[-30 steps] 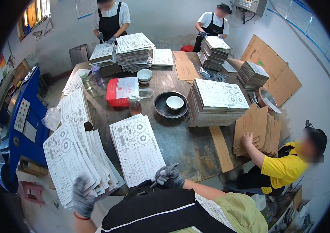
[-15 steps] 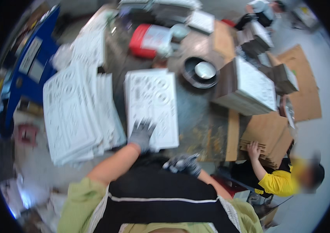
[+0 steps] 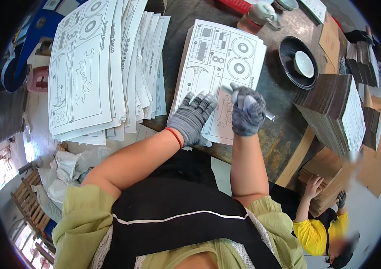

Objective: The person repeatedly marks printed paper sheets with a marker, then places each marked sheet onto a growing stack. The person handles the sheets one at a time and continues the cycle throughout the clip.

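A stack of white printed sheets point(image 3: 199, 76) with line drawings of wheels, a hammer and wrenches lies on the dark table in front of me. My left hand point(image 3: 192, 117), in a grey knit glove, rests flat near the stack's lower left edge with its fingers apart. Over the stack's right side, my gloved right hand point(image 3: 248, 112) is closed round a slim silvery tool point(image 3: 269, 115). One end sticks out to the right of the fist and a blurred end to the left; its exact kind is unclear.
A larger, fanned pile of similar sheets point(image 3: 80, 67) is at the left. Right of the stack are a dark bowl point(image 3: 287, 67) with a white bowl point(image 3: 304, 64) inside and a tall board stack point(image 3: 322, 105). A co-worker in yellow point(image 3: 311, 233) handles brown cardboard point(image 3: 329, 193) at the lower right.
My right hand has come up from beside my apron to over the stack, with the slim tool showing in it. My left hand stays on the stack. The view has shifted.
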Available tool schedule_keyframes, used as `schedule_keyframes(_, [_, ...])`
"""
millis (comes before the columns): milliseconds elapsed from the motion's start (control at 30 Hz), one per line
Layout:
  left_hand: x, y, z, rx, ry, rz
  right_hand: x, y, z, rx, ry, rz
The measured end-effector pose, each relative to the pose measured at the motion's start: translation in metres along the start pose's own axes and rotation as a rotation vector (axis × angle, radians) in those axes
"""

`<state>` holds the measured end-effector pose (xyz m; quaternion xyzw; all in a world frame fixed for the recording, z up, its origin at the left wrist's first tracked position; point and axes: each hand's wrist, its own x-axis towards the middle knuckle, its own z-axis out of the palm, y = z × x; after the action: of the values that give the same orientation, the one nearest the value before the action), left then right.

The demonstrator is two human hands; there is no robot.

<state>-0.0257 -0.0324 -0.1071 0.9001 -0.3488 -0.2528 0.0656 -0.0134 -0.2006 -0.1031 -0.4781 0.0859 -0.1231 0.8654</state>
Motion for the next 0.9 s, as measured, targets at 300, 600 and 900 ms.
schedule_keyframes(300, [0.002,-0.002,0.007,0.004,0.010,-0.032,0.012,0.049,-0.011,-0.341,-0.056,-0.101])
schedule_keyframes(600, [0.005,-0.005,0.064,0.201,0.313,-0.192,-0.093,0.030,-0.007,-0.989,-0.392,-0.409])
schedule_keyframes(900, [-0.007,0.006,0.031,0.180,0.126,-0.188,-0.151,0.006,-0.017,-0.904,-0.331,-0.119])
